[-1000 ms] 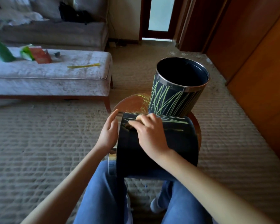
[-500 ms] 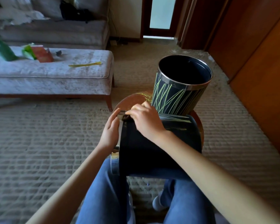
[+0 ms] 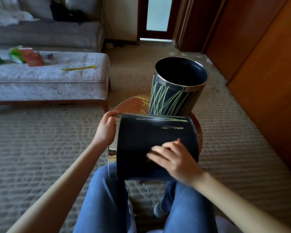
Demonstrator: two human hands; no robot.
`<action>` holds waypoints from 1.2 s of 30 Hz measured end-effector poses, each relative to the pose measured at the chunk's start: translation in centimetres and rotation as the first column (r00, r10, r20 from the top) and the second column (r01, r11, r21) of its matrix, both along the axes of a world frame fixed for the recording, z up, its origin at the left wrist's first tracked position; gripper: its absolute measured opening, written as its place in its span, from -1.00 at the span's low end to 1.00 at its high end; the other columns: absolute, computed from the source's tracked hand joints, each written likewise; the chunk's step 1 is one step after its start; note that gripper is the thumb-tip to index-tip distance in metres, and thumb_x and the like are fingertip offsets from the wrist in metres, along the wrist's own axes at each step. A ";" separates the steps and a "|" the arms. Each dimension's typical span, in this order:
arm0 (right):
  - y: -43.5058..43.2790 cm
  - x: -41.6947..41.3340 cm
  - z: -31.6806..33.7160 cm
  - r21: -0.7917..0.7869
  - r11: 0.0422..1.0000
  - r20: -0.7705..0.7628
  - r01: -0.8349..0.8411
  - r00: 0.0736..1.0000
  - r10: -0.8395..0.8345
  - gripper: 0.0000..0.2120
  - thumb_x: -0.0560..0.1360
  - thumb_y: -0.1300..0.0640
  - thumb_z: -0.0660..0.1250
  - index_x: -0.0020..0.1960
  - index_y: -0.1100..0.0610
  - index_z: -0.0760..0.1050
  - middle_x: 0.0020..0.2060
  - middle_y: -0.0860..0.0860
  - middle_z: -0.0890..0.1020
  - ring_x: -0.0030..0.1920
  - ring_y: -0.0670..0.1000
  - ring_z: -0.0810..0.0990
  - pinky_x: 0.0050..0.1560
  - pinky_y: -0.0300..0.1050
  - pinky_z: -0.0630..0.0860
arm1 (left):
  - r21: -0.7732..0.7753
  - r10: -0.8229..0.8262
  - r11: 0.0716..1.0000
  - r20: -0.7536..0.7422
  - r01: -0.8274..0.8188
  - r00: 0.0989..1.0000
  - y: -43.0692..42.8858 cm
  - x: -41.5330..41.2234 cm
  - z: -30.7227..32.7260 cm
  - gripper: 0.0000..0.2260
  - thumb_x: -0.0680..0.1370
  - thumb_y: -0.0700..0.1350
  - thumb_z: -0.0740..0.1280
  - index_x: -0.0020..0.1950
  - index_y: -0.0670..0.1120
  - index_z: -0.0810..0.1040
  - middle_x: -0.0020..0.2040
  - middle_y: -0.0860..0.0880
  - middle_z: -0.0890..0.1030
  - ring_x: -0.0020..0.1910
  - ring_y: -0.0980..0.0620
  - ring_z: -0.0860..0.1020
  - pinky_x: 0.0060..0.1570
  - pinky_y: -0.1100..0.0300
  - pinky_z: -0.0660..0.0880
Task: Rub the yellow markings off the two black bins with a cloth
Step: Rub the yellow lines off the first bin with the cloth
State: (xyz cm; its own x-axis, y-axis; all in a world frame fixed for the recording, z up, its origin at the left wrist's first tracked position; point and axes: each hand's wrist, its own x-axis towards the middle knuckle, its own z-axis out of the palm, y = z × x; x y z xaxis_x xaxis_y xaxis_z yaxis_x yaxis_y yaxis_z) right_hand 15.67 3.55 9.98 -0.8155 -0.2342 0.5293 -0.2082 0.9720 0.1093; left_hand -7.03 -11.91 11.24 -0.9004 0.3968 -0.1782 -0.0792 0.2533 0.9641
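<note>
A black bin [image 3: 141, 132] lies on its side across my lap, its mouth to the left. A few yellow lines [image 3: 166, 119] remain along its far upper side. My left hand [image 3: 106, 130] grips the metal rim at the mouth. My right hand [image 3: 175, 158] lies blurred on the bin's near side, fingers stretched out to the left and pressing on it. No cloth shows plainly beneath them. The second black bin [image 3: 171, 101] stands upright behind, covered in yellow-green lines, on a round wooden table [image 3: 133, 105].
A grey upholstered bench [image 3: 49, 81] at the left carries packets and a yellow strip [image 3: 79, 68]. A sofa [image 3: 40, 34] stands behind it. Wooden cupboard doors [image 3: 267, 81] line the right. Carpet surrounds the table.
My right hand slid from the bin's far upper edge down its side toward me, and its fingers went from curled to stretched out. My left hand stays on the rim.
</note>
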 end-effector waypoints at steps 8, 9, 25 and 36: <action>4.7 6.7 0.3 0.057 0.989 0.019 0.133 0.991 -0.134 -0.69 0.62 0.28 0.22 0.26 0.06 0.63 0.19 0.07 0.65 0.13 0.08 0.52 0.18 0.03 0.44 | -0.181 -0.078 0.981 -0.050 0.068 0.996 1.7 -1.0 0.6 -0.66 0.64 -0.02 0.06 0.27 -0.06 0.54 0.20 -0.10 0.58 0.21 -0.07 0.53 0.21 0.03 0.50; 4.7 6.0 0.7 0.038 0.990 0.019 0.134 0.991 -0.135 -0.69 0.59 0.30 0.27 0.24 0.07 0.63 0.18 0.06 0.65 0.11 0.09 0.54 0.14 0.04 0.47 | -0.201 -0.090 0.976 -0.048 0.078 0.995 1.5 -1.0 0.5 -0.58 0.61 0.03 0.05 0.35 -0.07 0.51 0.28 -0.12 0.58 0.30 -0.11 0.53 0.32 -0.07 0.46; 2.1 4.8 1.6 -0.214 0.960 0.023 0.180 0.984 -0.179 -0.67 0.57 0.31 0.21 0.17 0.08 0.67 0.12 -0.02 0.67 0.04 0.06 0.56 0.15 -0.03 0.46 | -0.119 -0.032 0.993 -0.074 0.023 0.997 0.3 0.7 0.1 -0.65 0.67 -0.13 0.09 0.42 -0.04 0.47 0.30 -0.07 0.57 0.28 -0.03 0.52 0.37 -0.06 0.44; 3.4 -3.8 3.6 -0.183 0.940 0.086 0.287 0.957 -0.276 -0.63 0.42 0.45 0.41 0.15 0.15 0.66 0.00 0.03 0.68 -0.05 0.14 0.56 -0.03 0.12 0.53 | -0.112 -0.041 0.993 -0.077 0.032 0.996 -0.8 1.4 -0.5 -0.62 0.68 -0.11 0.09 0.49 0.01 0.42 0.40 -0.05 0.53 0.37 -0.03 0.49 0.42 -0.09 0.40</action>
State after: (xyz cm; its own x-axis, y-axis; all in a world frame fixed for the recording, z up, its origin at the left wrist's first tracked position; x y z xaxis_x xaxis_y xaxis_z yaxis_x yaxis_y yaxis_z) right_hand 11.84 6.96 13.55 -0.8641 0.1105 0.4910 0.0767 0.9931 -0.0885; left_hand -5.60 -12.73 10.73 -0.8988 0.4113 -0.1518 0.0070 0.3598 0.9330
